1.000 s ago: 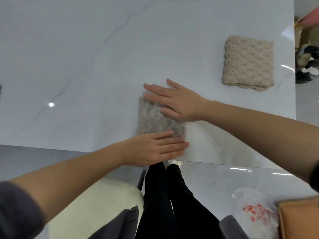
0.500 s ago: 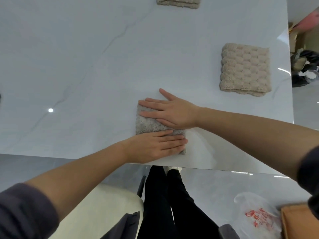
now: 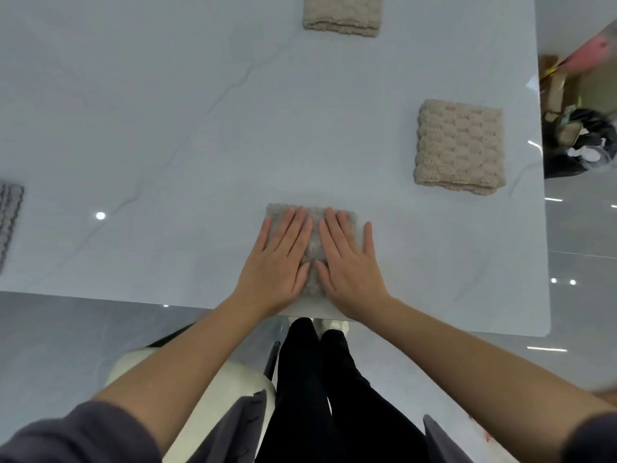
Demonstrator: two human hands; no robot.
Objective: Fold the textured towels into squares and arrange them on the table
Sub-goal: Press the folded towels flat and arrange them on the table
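A folded grey textured towel point(image 3: 313, 243) lies near the front edge of the white marble table point(image 3: 167, 128). My left hand point(image 3: 278, 259) and my right hand point(image 3: 347, 262) press flat on it side by side, fingers straight and pointing away from me, hiding most of it. A folded beige towel point(image 3: 460, 151) sits as a square at the right. Another folded beige towel point(image 3: 342, 15) lies at the far edge, cut off by the frame. A grey towel point(image 3: 8, 222) shows partly at the left edge.
The table's front edge runs just under my wrists and its right edge lies past the beige towel. A cream chair seat point(image 3: 213, 396) and my black-trousered legs are below. Bags and clutter point(image 3: 581, 142) stand on the floor to the right.
Both hands have turned from lying crosswise over the grey towel to lying side by side with fingers pointing forward. The view has tilted, bringing the far beige towel into sight.
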